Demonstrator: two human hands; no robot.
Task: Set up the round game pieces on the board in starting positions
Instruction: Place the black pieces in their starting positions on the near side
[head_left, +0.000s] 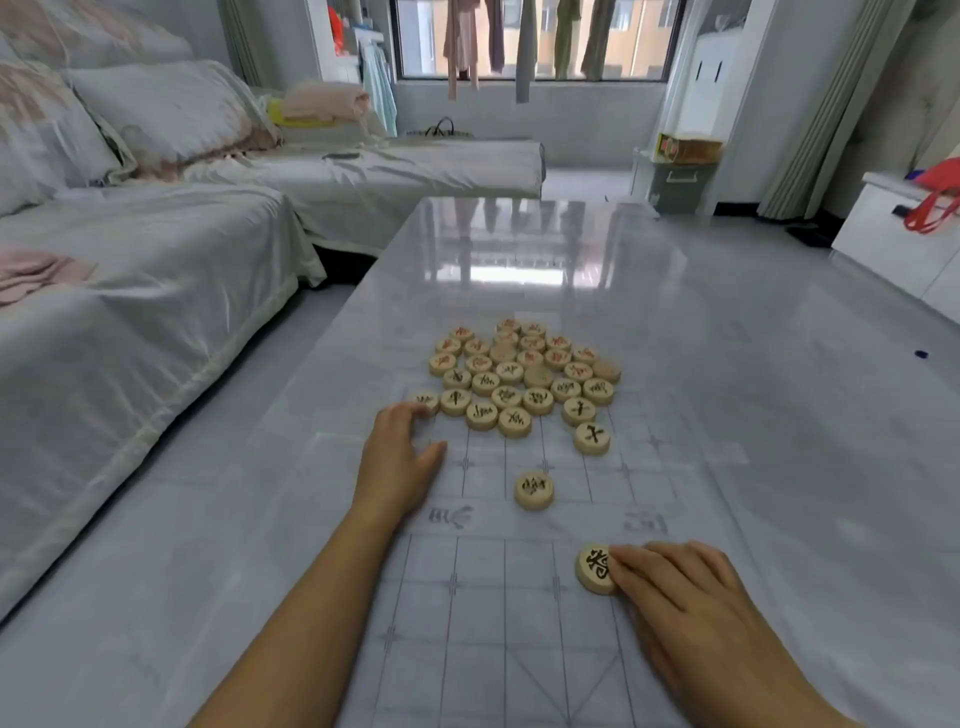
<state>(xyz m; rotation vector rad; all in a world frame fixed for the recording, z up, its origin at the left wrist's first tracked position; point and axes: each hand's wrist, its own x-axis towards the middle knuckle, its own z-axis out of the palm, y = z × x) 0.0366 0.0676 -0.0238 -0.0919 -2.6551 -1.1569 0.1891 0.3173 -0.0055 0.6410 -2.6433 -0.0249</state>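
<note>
Mostly unsorted: round pieces heaped past the board's midline, both hands down on it.

Nearest, the right hand (685, 597) at 4 o'clock, its grip closed on the 3 o'clock rim of a black-marked piece (592, 569). That piece lies flat on the near half of the board (483, 623), a pale gridded sheet on the glossy grey surface (727, 364). Farther out, near the midline, a lone piece (533, 488) sits by itself on the grid. Left hand (400, 462) at 10 o'clock of it, grip open, thumb spread, fingertips touching the end piece (425, 401) at the heap's 9 o'clock edge. Heap (524, 374): pieces packed flat and touching, black-marked nearer, red-marked farther; one straggler (592, 438) just off its 5 o'clock corner. Beyond: covered sofa (156, 312) at 9 o'clock, window (524, 41) with hanging clothes at 12.
</note>
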